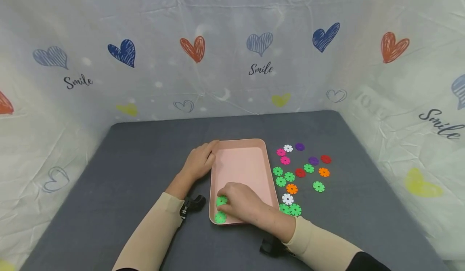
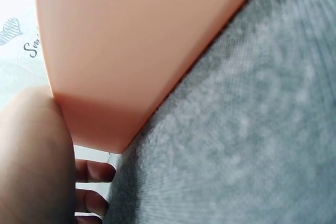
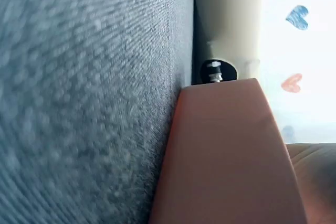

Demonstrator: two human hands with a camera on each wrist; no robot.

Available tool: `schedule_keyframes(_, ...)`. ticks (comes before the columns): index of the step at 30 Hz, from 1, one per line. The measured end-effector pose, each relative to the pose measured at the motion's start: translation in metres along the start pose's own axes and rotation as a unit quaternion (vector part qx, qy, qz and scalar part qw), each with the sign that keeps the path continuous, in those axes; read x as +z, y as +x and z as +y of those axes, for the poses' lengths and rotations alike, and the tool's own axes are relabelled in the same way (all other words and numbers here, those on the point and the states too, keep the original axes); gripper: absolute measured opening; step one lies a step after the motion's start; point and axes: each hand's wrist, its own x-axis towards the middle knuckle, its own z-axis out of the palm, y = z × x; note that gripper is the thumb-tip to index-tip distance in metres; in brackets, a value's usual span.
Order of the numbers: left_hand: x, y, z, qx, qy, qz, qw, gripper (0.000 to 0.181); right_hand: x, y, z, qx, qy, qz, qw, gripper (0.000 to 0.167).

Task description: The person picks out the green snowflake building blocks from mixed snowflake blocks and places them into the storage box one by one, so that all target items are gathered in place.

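A pink tray (image 1: 241, 158) lies on the grey table, its side walls close up in both wrist views. The left hand (image 1: 199, 162) holds the tray's far left corner; in the left wrist view several fingertips (image 2: 94, 171) show beyond the tray's end wall (image 2: 100, 129). Over the near left part of the tray, the right hand (image 1: 241, 202) pinches a green notched disc (image 1: 221, 200) between thumb and fingers. Just nearer than it, another green disc (image 1: 220, 217) lies in the tray's near left corner. The right wrist view hides the right fingertips behind the tray wall (image 3: 226, 150).
Right of the tray are scattered several notched discs: green (image 1: 319, 186), orange (image 1: 324, 172), red (image 1: 325, 159), purple (image 1: 299, 146), pink (image 1: 281, 152) and white (image 1: 288, 199). A printed curtain (image 1: 225, 81) surrounds the table (image 1: 152, 141) at the back and sides.
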Motion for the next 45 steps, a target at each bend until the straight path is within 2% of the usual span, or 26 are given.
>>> schedule_keyframes(5, -0.002, 0.000, -0.002, 0.004, -0.008, 0.005, 0.9999, 0.054, 0.007, 0.003, 0.003, -0.004, 0.013, -0.008, 0.9999, 0.025)
schedule_keyframes(9, -0.002, 0.001, -0.002, 0.009, -0.012, 0.011, 0.9998, 0.054, 0.005, 0.002, 0.004, 0.001, 0.001, -0.002, 1.0000, 0.016)
schedule_keyframes(11, -0.003, 0.001, -0.002, 0.007, -0.014, 0.010, 0.9998, 0.054, 0.002, 0.000, 0.004, -0.009, -0.014, 0.001, 0.9999, 0.010)
schedule_keyframes(14, -0.002, 0.001, -0.002, 0.004, -0.015, 0.012, 0.9998, 0.054, -0.001, -0.002, 0.003, -0.040, -0.029, -0.010, 0.9987, 0.017)
schedule_keyframes(16, -0.001, 0.001, -0.001, 0.003, -0.015, 0.015, 0.9998, 0.054, -0.004, -0.004, 0.003, -0.059, -0.036, -0.018, 0.9974, 0.021)
schedule_keyframes(19, -0.001, 0.002, 0.000, 0.005, -0.014, 0.016, 0.9998, 0.053, -0.021, -0.008, 0.002, -0.058, -0.038, -0.024, 0.9973, 0.023)
schedule_keyframes(22, -0.001, 0.003, 0.002, 0.002, -0.014, 0.005, 0.9999, 0.053, -0.055, -0.014, 0.008, -0.024, -0.031, -0.012, 0.9992, 0.024)
schedule_keyframes(24, -0.001, 0.003, 0.003, -0.003, -0.015, -0.003, 0.9999, 0.053, -0.080, -0.018, 0.019, 0.019, -0.029, 0.002, 0.9994, 0.024)
schedule_keyframes(27, -0.001, 0.002, 0.003, -0.011, -0.015, -0.007, 0.9998, 0.054, -0.109, -0.023, 0.047, 0.091, -0.037, 0.012, 0.9951, 0.026)
schedule_keyframes(29, -0.001, 0.002, 0.003, -0.014, -0.015, -0.008, 0.9998, 0.054, -0.119, -0.024, 0.069, 0.141, -0.034, -0.010, 0.9893, 0.028)
schedule_keyframes(33, 0.000, 0.001, 0.002, -0.015, -0.017, -0.007, 0.9997, 0.054, -0.119, -0.024, 0.105, 0.209, -0.010, -0.090, 0.9738, 0.031)
schedule_keyframes(36, 0.001, -0.001, 0.002, -0.015, -0.017, -0.010, 0.9997, 0.054, -0.109, -0.023, 0.118, 0.234, -0.006, -0.125, 0.9641, 0.029)
schedule_keyframes(40, 0.002, -0.001, 0.001, -0.016, -0.015, -0.010, 0.9997, 0.055, -0.101, -0.022, 0.124, 0.247, -0.008, -0.120, 0.9614, 0.029)
schedule_keyframes(45, 0.000, 0.000, 0.001, -0.016, -0.021, -0.005, 0.9996, 0.055, -0.100, -0.018, 0.128, 0.242, -0.011, -0.101, 0.9648, 0.029)
